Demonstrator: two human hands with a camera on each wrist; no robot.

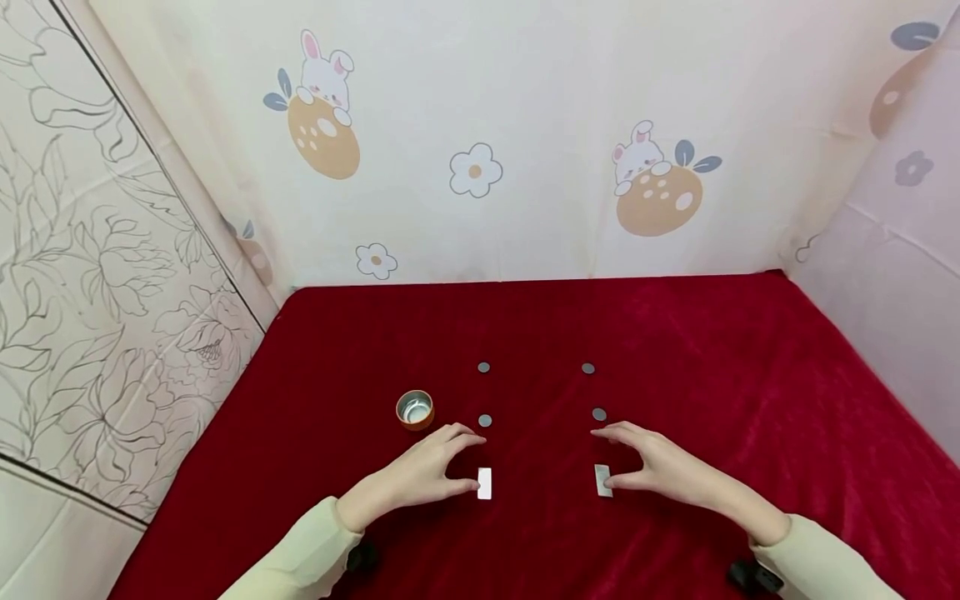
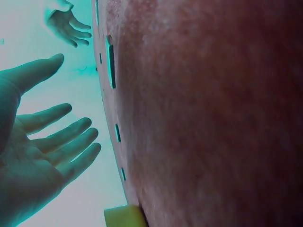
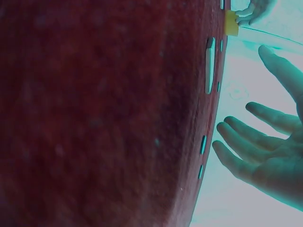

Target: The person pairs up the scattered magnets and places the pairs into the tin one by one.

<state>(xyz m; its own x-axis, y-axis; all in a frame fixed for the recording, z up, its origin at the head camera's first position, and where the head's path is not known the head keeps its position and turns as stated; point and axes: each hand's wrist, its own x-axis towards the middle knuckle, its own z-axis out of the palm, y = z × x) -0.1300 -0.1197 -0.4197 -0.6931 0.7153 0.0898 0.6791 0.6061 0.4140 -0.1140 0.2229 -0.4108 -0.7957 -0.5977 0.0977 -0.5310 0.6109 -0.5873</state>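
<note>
White bar (image 1: 484,483) is lying by the left hand (image 1: 426,469), pale gray bar (image 1: 602,477) by the right hand (image 1: 657,464), both on red cloth (image 1: 540,542). Both hands just kinda hover, fingers spread.

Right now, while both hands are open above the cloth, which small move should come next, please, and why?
Probably lower the left hand and pinch the white rectangular piece. In the head view its thumb already lines up with that piece, while the left wrist view shows the hand open, holding nothing, raised off the red cloth.
</note>
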